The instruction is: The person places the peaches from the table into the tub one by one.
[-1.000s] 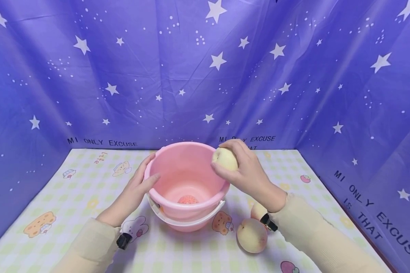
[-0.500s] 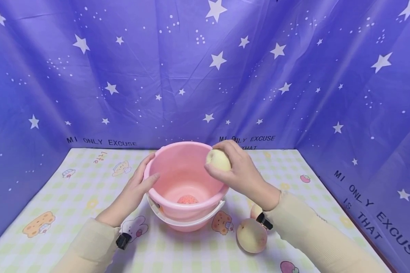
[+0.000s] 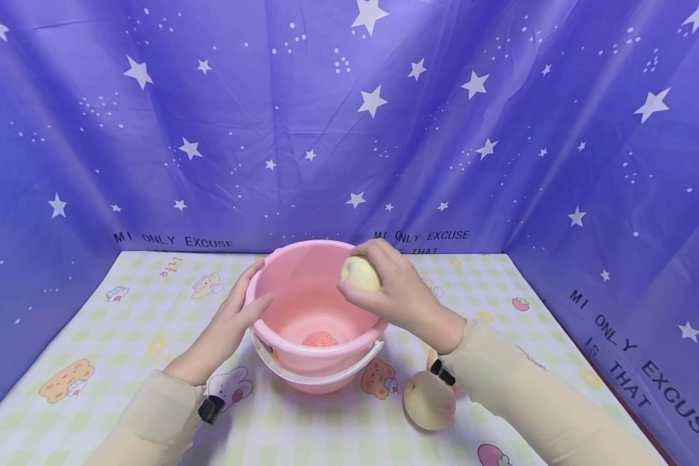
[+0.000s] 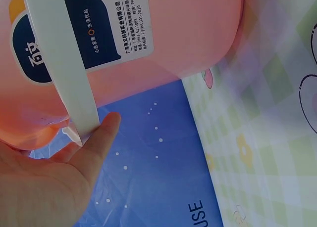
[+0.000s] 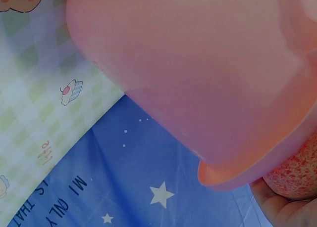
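Observation:
A pink bucket point(image 3: 303, 285) stands on the table, its white handle point(image 4: 62, 59) hanging down the near side. My left hand point(image 3: 221, 330) grips the bucket's left rim, thumb over the edge and fingers outside. Over the right part of the opening, my right hand point(image 3: 404, 298) holds a pale yellow peach point(image 3: 361, 274). Its red-speckled side point(image 5: 297, 170) shows beside the rim in the right wrist view. At the bucket's bottom lies a red speckled round thing point(image 3: 320, 339), partly hidden by the near rim. Another peach point(image 3: 429, 402) rests on the table below my right wrist.
One more peach point(image 3: 432, 356) is mostly covered by my right wrist and its black strap. A checked cloth with cartoon prints point(image 3: 116, 336) covers the table. Blue-purple star curtains point(image 3: 303, 129) close off the back and both sides.
My right hand has moved left with the peach, from beside the bucket's right rim to over its opening. The left hand and the bucket have stayed in place.

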The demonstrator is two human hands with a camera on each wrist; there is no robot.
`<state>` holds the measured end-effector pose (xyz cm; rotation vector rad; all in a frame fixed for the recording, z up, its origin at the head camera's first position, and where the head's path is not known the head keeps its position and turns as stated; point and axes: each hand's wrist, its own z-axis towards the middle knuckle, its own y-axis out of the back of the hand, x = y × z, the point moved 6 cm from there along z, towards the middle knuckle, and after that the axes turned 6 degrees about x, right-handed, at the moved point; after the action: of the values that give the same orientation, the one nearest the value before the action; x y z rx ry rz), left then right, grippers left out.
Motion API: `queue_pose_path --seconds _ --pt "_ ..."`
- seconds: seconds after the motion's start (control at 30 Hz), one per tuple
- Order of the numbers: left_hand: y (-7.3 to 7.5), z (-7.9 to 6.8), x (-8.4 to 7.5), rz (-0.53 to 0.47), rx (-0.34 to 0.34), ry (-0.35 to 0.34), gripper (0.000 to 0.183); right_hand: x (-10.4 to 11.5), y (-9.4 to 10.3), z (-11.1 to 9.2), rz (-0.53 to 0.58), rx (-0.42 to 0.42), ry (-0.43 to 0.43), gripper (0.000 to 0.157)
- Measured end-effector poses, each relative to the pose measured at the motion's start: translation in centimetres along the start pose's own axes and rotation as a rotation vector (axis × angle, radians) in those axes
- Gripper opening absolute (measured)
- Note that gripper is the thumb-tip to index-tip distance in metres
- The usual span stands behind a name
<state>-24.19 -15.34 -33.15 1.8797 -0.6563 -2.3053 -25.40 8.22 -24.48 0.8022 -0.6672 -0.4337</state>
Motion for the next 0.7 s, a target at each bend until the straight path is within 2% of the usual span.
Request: queue_pose_path --seconds 0.27,0.7 --pt "0.0 0.0 0.0 0.003 0.005 0.025 0.06 0.3 -0.7 0.4 -0.033 0.047 0.024 0.039" --pt "0.0 0.1 -0.1 0.0 0.005 0.02 0.062 0.7 -1.8 1.1 -0.102 0.124 0.022 0.045"
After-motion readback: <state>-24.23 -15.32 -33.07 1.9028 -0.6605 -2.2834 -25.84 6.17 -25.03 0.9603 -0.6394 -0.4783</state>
